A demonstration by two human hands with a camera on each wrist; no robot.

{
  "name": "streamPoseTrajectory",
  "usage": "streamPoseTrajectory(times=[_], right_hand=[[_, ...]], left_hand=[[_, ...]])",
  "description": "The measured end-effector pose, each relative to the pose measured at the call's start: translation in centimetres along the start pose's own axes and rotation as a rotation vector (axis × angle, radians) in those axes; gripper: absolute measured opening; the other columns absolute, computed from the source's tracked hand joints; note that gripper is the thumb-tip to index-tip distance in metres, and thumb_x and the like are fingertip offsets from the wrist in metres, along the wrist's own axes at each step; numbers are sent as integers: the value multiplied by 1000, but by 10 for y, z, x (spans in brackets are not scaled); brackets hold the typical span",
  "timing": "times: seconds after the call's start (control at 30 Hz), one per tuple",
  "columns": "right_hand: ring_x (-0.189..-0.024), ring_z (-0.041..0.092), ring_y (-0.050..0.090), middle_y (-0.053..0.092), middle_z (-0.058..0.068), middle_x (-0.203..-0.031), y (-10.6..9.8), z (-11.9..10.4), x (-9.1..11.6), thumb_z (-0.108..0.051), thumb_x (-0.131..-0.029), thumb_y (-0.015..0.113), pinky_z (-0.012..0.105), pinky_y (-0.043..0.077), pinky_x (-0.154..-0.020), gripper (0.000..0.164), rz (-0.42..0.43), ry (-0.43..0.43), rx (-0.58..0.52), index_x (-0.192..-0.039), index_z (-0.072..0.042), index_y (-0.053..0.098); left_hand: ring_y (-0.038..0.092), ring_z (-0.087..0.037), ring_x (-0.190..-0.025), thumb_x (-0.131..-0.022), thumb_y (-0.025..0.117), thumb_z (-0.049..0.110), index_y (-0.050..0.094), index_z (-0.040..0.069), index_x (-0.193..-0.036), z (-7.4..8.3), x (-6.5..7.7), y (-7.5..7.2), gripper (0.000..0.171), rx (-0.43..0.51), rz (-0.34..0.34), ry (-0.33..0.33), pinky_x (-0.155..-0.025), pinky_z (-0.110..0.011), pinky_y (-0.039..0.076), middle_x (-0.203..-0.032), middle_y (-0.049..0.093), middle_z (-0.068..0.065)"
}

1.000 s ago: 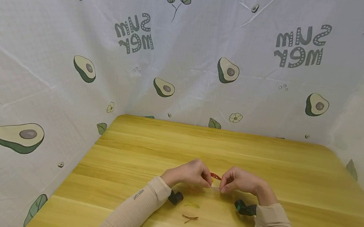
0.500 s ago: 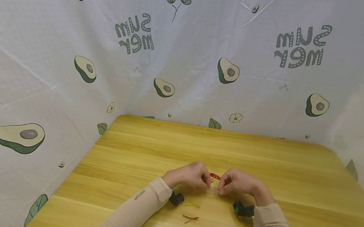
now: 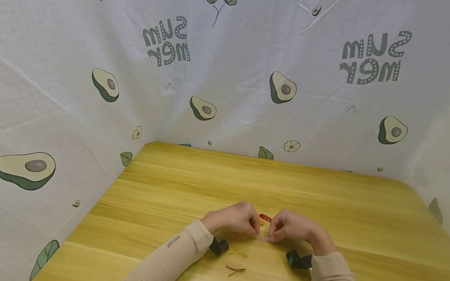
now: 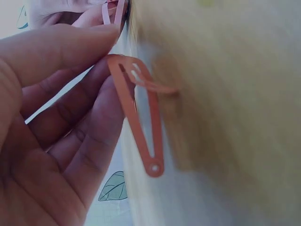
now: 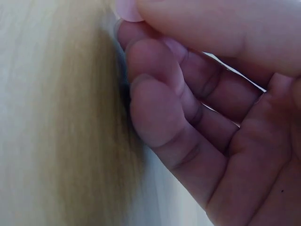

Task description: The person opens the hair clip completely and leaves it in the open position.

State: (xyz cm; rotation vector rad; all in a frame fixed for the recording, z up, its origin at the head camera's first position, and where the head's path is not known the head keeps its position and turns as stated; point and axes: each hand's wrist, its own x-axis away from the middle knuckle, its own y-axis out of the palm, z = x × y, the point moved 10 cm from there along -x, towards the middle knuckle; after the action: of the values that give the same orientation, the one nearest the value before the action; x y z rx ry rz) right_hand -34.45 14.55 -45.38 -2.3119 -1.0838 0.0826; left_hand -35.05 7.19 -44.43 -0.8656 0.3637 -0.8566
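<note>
A pink clip point(image 3: 264, 238) is pinched by the left hand point(image 3: 234, 217) at its nine o'clock and the right hand point(image 3: 297, 225) at three, seemingly for steadiness; the red clip point(image 3: 265, 217) at twelve and brown clip point(image 3: 235, 269) at seven are presumably spaced for easy reach.

Left hand point(image 3: 238, 217), right hand point(image 3: 294, 226) pinch thin pale piece point(image 3: 264, 238); red clip point(image 3: 265, 217) beyond

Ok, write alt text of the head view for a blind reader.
A person's left hand and right hand pinch a small pale item over a wooden table. A red piece shows beyond; yellow piece and brown piece lie nearer. Avocado-print cloth hangs behind.
</note>
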Motion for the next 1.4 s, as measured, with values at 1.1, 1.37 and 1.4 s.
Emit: streamPoseTrajectory(times=[1.1,1.37,1.4], right_hand=[[-63,4,50,68,1,-76,1,3,-2,3,-81,75,20,42,-59,8,-7,27,-5,-86,8,71],[-68,7,53,67,-1,-81,-1,6,-2,3,-83,74,21,46,-63,4,-9,31,-8,-86,1,72],[-69,7,54,67,-1,-82,-2,6,-2,1,-84,74,21,46,-64,4,-8,36,-4,-87,1,72]], left_hand=[[47,2,-62,-87,75,6,79,10,-80,-2,3,1,9,-4,-26,-19,-57,-13,43,-73,66,11],[48,1,-62,-87,75,8,78,11,-79,-3,3,-1,9,29,-12,-25,-57,-14,43,-74,65,10],[49,1,-63,-86,75,7,78,11,-79,-3,4,-2,8,33,-9,-25,-58,-14,44,-75,65,10]])
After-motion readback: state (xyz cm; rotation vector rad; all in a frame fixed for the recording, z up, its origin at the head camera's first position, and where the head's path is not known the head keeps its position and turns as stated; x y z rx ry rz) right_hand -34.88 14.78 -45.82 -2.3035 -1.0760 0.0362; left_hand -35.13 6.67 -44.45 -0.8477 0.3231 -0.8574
